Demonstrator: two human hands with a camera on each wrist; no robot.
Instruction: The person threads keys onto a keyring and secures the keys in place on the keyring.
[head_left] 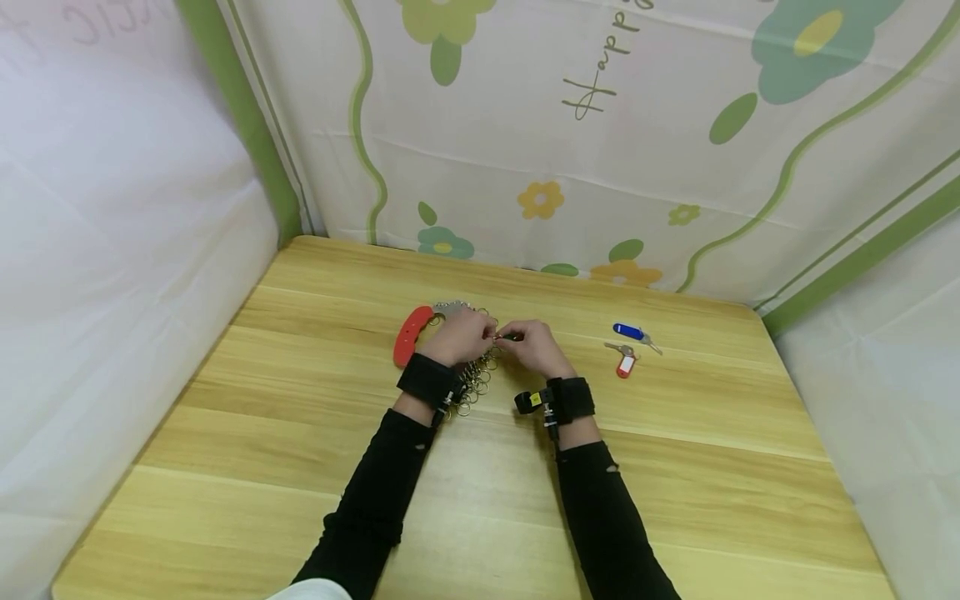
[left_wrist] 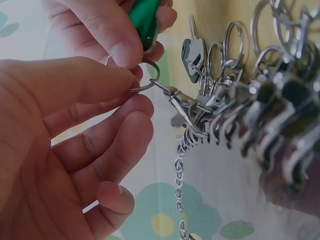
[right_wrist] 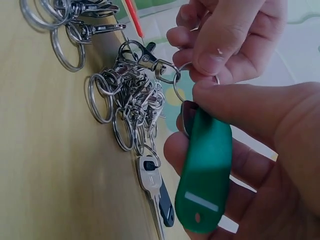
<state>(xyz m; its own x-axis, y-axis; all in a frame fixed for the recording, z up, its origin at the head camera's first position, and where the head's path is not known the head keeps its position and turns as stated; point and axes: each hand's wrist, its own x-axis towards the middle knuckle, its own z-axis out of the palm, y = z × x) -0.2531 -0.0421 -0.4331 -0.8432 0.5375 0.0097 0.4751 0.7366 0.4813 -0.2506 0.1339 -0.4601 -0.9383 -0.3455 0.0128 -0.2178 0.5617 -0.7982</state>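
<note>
Above mid-surface [head_left: 300, 467], both hands meet. Right hand [right_wrist: 260, 150] pinches green key tag [right_wrist: 204, 190]; its split ring [left_wrist: 145, 75] touches a clasp on the ring bunch [right_wrist: 130, 105]. Left hand [left_wrist: 65, 145] pinches that ring, seemingly. Red and blue tags [head_left: 627, 347] lie well apart.

A green key tag [right_wrist: 204, 177] is shown beside silver rings and clasps [right_wrist: 131, 102]. A red handle [head_left: 409, 335], a blue tag [head_left: 627, 331] and a red-and-white tag [head_left: 625, 364] are seen on the light wood-grain table [head_left: 300, 433]. The backdrop [head_left: 600, 167] is patterned with green and yellow flowers.
</note>
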